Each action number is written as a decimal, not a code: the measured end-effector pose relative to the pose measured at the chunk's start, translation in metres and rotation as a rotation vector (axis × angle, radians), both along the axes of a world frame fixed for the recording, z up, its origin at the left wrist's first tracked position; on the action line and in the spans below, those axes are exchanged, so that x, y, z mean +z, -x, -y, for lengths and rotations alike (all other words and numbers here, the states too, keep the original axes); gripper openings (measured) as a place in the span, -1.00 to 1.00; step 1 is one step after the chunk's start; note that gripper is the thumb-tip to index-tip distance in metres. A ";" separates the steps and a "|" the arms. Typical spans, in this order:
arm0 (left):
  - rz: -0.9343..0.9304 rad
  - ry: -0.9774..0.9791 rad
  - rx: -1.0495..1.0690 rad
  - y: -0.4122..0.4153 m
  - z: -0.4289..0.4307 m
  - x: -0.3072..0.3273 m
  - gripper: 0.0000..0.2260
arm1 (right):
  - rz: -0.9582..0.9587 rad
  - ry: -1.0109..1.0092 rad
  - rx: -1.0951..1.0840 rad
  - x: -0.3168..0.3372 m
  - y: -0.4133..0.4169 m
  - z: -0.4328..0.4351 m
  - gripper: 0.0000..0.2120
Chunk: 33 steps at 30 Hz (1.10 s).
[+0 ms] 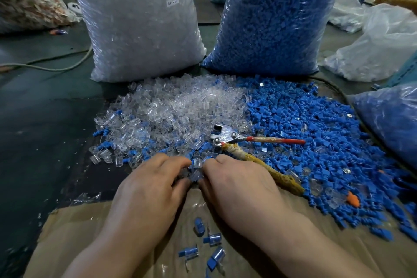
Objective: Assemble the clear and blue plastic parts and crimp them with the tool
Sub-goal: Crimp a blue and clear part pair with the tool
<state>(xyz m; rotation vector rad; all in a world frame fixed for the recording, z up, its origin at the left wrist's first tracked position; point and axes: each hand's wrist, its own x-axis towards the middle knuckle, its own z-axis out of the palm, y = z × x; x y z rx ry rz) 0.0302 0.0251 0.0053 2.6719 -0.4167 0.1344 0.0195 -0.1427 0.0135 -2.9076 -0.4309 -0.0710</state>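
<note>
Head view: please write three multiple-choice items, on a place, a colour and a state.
1. Where does the crimping tool lie? A. on the loose parts pile B. on the cardboard C. on bare floor
2. What colour fills the tall bag on the right? A. clear B. blue C. orange
3. What do the left hand and right hand do? A. grip the tool B. lie flat C. pinch plastic parts
Answers: 1 A, its head rests among loose parts; 2 B, blue pieces show through; 3 C, fingertips meet on a clear-blue piece.
</note>
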 end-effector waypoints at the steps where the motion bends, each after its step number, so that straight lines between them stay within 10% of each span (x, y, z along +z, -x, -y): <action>1: 0.007 0.033 -0.005 0.000 0.000 -0.001 -0.73 | 0.004 -0.010 -0.004 -0.001 0.000 0.001 -0.81; 11: 0.010 0.370 0.127 0.002 -0.003 -0.007 -0.85 | -0.038 -0.368 -0.141 0.006 0.002 0.016 -0.88; 19: -0.309 1.089 0.083 0.006 0.005 -0.009 -0.71 | -0.447 -1.464 -0.220 0.018 0.010 0.017 -0.84; 33: -0.580 1.325 0.055 0.007 0.007 -0.004 -0.82 | -0.454 -1.346 -0.112 0.019 0.011 0.017 -0.86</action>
